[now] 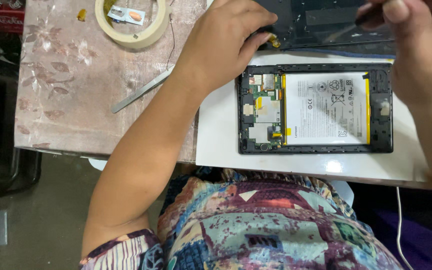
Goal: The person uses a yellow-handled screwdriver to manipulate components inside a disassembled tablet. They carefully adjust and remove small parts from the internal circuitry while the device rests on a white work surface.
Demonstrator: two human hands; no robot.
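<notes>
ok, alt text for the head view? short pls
An opened tablet, its white battery and circuit board showing, lies on a white board while the person's left hand rests on a dark panel beyond it and the right hand pinches a dark tool. A tape roll and metal tweezers lie on the patterned tablecloth.

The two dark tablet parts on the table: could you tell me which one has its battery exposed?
The opened tablet nearer the person, on the white board; the dark panel beyond shows none.

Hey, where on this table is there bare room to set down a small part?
Free: the patterned cloth left of the metal spudger, below the tape roll, and the white board's strip left of the opened tablet. Crowded: the top edge, where the left hand and right hand work.
</notes>
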